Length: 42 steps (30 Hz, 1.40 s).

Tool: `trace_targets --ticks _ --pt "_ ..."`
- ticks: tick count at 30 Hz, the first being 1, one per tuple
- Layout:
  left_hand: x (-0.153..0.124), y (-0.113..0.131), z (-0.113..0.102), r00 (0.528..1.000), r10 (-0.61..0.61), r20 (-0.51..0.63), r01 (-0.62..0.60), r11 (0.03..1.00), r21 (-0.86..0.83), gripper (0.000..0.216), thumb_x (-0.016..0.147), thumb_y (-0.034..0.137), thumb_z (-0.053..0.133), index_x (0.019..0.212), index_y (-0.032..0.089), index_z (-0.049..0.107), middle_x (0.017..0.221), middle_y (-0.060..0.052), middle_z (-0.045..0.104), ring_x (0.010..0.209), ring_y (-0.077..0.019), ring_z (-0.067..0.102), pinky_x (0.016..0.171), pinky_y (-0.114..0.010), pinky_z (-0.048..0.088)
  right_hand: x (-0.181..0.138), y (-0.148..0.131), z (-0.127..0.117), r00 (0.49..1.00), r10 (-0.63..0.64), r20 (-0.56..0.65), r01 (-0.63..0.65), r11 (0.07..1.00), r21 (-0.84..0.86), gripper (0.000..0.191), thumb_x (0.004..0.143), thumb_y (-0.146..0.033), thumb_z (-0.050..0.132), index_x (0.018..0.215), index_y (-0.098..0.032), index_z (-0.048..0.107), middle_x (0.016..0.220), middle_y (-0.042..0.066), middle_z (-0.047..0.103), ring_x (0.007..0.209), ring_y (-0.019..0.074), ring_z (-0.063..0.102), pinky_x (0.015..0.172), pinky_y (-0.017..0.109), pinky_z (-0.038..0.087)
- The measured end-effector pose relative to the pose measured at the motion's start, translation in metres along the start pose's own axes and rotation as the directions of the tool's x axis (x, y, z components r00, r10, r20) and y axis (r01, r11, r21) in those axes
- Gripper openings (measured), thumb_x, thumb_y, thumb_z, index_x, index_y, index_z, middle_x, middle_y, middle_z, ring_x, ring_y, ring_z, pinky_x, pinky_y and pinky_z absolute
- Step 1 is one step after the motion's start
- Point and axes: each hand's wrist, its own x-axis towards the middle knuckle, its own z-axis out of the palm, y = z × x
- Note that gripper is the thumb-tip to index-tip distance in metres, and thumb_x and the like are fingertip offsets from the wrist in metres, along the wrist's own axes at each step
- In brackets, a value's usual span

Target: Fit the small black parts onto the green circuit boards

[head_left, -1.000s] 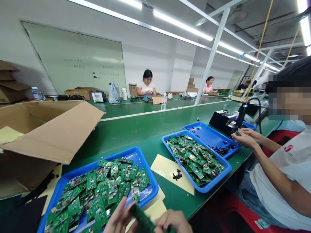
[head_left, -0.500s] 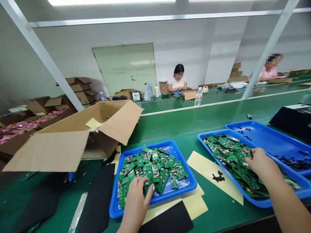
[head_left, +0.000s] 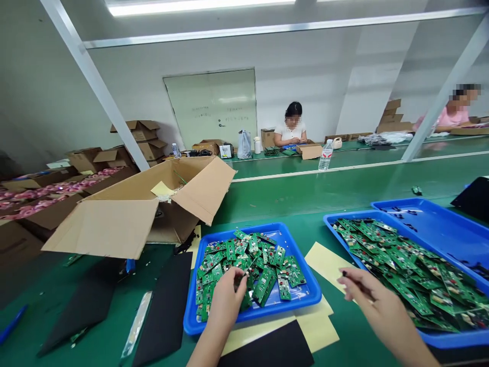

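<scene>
Shifted since the frame half a second earlier: right hand point(head_left: 376, 300), from above the right blue tray point(head_left: 458, 339) to just left of it, now at the yellow paper point(head_left: 324, 257). Unchanged in place: left hand point(head_left: 228, 298), over the left blue tray point(head_left: 315, 293). Nearest, at bottom centre: black sheet point(head_left: 267, 346), between the two forearms. Left hand: back upward, thumb and fingers curled inward, tips down among the circuit boards point(head_left: 217, 272); grip on a board impossible to tell, with fingertips partly hidden. Right hand: thumb and forefinger brought together, apparently on a small black piece point(head_left: 344, 273). Key relation: just right of left fingertips, one long green board point(head_left: 265, 285), in the left blue tray, long axis slanting away and to the right; nearer to left hand, well to the left of right hand. Beyond right hand: second heap of boards point(head_left: 405, 265), in the right blue tray. Farther: third blue tray point(head_left: 424, 216), with dark bits inside; open cardboard box point(head_left: 208, 191), to the left; upright water bottle point(head_left: 326, 155); lastly, a co-worker point(head_left: 292, 132).
</scene>
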Motion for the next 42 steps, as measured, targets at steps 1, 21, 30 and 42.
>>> trace_targets --ticks 1,21,30,42 --pt "-0.003 -0.001 -0.004 1.0 -0.027 -0.002 0.026 0.997 -0.074 0.01 0.076 0.029 0.056 0.069 0.021 0.058 0.063 -0.002 0.061 0.06 -0.0231 0.061 0.057 -0.034 0.048 -0.006 -0.002 0.011 0.999 -0.022 0.036 0.02 0.999 0.038 0.033 0.085 -0.046 0.05 0.097 -0.019 0.066 0.071 0.005 0.072 0.064 0.021 0.07 0.058 0.027 0.058" --pt "-0.056 0.019 -0.009 0.929 -0.318 0.19 0.316 0.411 -0.855 0.034 0.064 0.031 0.082 0.09 0.02 0.062 0.079 0.005 0.058 0.037 0.004 0.032 0.036 -0.01 0.025 -0.065 -0.061 0.094 0.979 -0.172 0.109 0.107 0.889 0.445 0.033 0.095 -0.045 0.048 0.107 -0.021 0.068 0.063 0.001 0.066 0.048 0.0137 0.063 0.052 0.021 0.056" --pt "-0.073 0.029 -0.006 0.926 -0.308 0.218 0.337 0.413 -0.846 0.052 0.065 0.026 0.084 0.115 0.024 0.068 0.115 -0.011 0.071 0.069 -0.0184 0.072 0.069 -0.029 0.058 -0.075 -0.061 0.095 0.988 -0.119 0.1 0.066 0.904 0.423 0.036 0.095 -0.046 0.047 0.12 -0.027 0.065 0.062 -0.002 0.064 0.046 0.0123 0.063 0.054 0.021 0.056" --pt "-0.08 0.032 0.001 0.9 -0.359 0.248 0.424 0.583 -0.693 0.038 0.06 0.037 0.084 0.095 0.021 0.078 0.087 -0.008 0.08 0.086 -0.0278 0.073 0.084 -0.035 0.056 -0.071 -0.064 0.086 0.921 -0.377 0.096 0.315 0.868 0.385 0.048 0.1 -0.026 0.039 0.146 -0.022 0.028 0.069 -0.001 0.068 0.064 0.0133 0.068 0.068 0.021 0.057"
